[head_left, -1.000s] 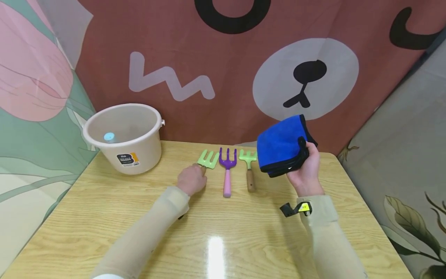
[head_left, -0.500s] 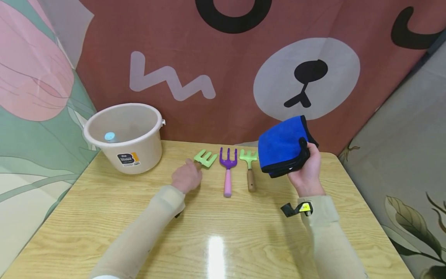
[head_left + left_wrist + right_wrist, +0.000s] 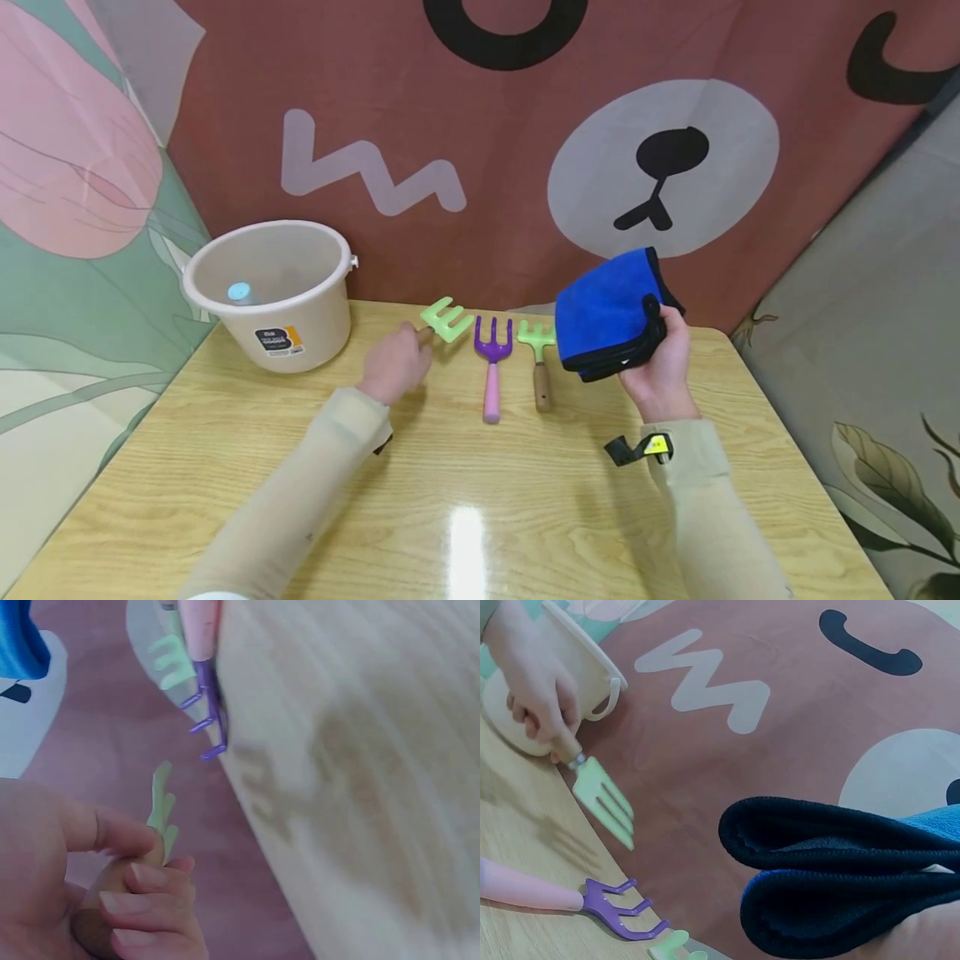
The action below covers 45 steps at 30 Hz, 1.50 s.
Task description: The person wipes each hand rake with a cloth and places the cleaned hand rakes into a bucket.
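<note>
My left hand (image 3: 396, 362) grips a small garden fork (image 3: 449, 322) with light green tines; in the left wrist view the fingers wrap its wooden handle (image 3: 94, 930). The fork is raised over the table's back edge, and its shadow falls on the wood in both wrist views. My right hand (image 3: 663, 375) holds up a folded blue cloth (image 3: 611, 312) with black edging, thumb on its near edge. Between the hands lie a purple garden fork (image 3: 492, 343) with a pink handle and a green-headed hand rake (image 3: 542, 385) with a brown handle, close beside the cloth.
A beige bucket (image 3: 318, 333) stands at the table's back left, with a light blue-capped item (image 3: 239, 292) inside. A printed cloth backdrop (image 3: 495, 242) hangs right behind the wooden table (image 3: 540, 492).
My left hand has lifted the green fork and moved it a little left and away, tilting its tines. The right hand and the cloth stay almost still.
</note>
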{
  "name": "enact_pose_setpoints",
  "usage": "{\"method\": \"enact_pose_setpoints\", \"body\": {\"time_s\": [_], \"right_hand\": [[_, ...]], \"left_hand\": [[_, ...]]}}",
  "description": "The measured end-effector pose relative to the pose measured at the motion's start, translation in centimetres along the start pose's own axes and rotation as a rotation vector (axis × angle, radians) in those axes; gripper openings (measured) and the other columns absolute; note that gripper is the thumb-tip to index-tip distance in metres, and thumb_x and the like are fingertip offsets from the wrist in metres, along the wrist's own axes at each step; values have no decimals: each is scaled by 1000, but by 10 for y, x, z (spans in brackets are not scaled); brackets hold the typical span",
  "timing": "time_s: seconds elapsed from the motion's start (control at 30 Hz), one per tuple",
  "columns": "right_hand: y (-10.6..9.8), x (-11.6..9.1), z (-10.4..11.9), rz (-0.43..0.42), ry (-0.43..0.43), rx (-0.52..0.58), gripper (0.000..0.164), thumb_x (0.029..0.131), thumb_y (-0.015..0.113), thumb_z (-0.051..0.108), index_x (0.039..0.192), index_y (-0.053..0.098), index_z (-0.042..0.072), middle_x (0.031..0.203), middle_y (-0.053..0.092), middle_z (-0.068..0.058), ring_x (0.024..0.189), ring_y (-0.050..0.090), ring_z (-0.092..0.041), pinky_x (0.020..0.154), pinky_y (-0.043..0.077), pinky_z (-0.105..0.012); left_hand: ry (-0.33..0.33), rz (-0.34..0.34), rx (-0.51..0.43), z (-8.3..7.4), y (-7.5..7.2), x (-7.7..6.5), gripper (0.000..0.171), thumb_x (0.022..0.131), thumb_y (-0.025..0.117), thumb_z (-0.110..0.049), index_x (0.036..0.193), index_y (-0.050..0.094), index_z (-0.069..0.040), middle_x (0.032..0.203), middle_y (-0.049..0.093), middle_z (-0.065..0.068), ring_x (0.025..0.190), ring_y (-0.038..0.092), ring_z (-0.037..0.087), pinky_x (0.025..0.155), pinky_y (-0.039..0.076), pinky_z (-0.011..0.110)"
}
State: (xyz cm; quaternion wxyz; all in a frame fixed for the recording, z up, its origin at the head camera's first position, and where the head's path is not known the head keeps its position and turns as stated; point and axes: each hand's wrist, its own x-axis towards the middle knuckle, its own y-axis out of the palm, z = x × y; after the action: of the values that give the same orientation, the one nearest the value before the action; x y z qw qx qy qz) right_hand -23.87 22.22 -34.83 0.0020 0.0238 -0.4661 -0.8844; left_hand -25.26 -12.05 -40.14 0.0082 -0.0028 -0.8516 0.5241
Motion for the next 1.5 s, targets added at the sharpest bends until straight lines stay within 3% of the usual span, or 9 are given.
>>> {"method": "enact_pose_setpoints", "body": {"time_s": [0.17, 0.37, 0.47, 0.7, 0.87, 1.03, 1.13, 1.3, 1.5], "right_hand": [[0, 1, 0, 4, 5, 4, 21, 100, 55, 23, 118, 48, 16, 120, 57, -1, 111, 54, -19, 93, 50, -36], [2, 3, 1, -3, 9, -25, 28, 99, 57, 26, 123, 44, 18, 125, 52, 0, 117, 49, -18, 97, 48, -35], [4, 2, 1, -1, 2, -30, 28, 99, 57, 25, 123, 44, 17, 125, 52, 0, 116, 50, -18, 96, 47, -35], [10, 0, 1, 3, -14, -36, 25, 100, 57, 24, 119, 44, 16, 118, 55, 0, 107, 54, -18, 91, 49, -34], [15, -3, -2, 4, -29, -104, 26, 101, 54, 28, 122, 41, 17, 120, 51, 1, 107, 51, -17, 91, 48, -32], [19, -6, -3, -11, -52, -93, 20, 101, 56, 27, 113, 46, 15, 105, 56, 1, 94, 56, -17, 82, 48, -30], [23, -7, -4, -17, -62, -117, 21, 101, 57, 28, 113, 46, 16, 104, 56, 2, 92, 56, -16, 81, 47, -29], [29, -11, -11, -32, -46, -231, 39, 102, 57, 37, 132, 37, 22, 133, 46, 5, 121, 47, -15, 105, 39, -31], [37, -16, -23, -44, -56, -407, 55, 102, 53, 43, 147, 24, 28, 155, 30, 4, 142, 31, -21, 123, 23, -43]], "left_hand": [[100, -114, 2, -8, -9, -3, 41, 101, 54, -31, 129, 71, -8, 97, 72, 14, 74, 66, 31, 58, 53, 47], [119, -157, -13, -16, -18, -7, 39, 100, 59, -40, 103, 73, -4, 82, 70, 13, 73, 67, 32, 58, 52, 47], [140, -176, -26, -20, -22, -10, 40, 100, 60, -43, 98, 74, -6, 81, 71, 12, 74, 68, 32, 58, 52, 47], [218, -202, -43, -32, -32, -19, 37, 100, 61, -41, 114, 79, -11, 84, 74, 7, 70, 67, 28, 55, 50, 43], [276, -228, -35, -44, -38, -29, 35, 98, 64, -38, 113, 79, -10, 83, 74, 6, 64, 64, 25, 54, 50, 41], [327, -258, -27, -56, -41, -39, 30, 96, 67, -33, 111, 81, -11, 84, 74, 4, 62, 63, 24, 55, 51, 42], [329, -263, -37, -61, -42, -43, 28, 96, 66, -34, 102, 81, -10, 78, 71, 2, 61, 62, 23, 54, 50, 41], [368, -253, -44, -65, -42, -46, 26, 97, 65, -35, 84, 74, -15, 71, 62, 1, 55, 53, 19, 49, 43, 35], [464, -245, -17, -67, -39, -50, 24, 98, 66, -26, 112, 81, -14, 90, 73, 9, 64, 63, 22, 56, 50, 36]]}}
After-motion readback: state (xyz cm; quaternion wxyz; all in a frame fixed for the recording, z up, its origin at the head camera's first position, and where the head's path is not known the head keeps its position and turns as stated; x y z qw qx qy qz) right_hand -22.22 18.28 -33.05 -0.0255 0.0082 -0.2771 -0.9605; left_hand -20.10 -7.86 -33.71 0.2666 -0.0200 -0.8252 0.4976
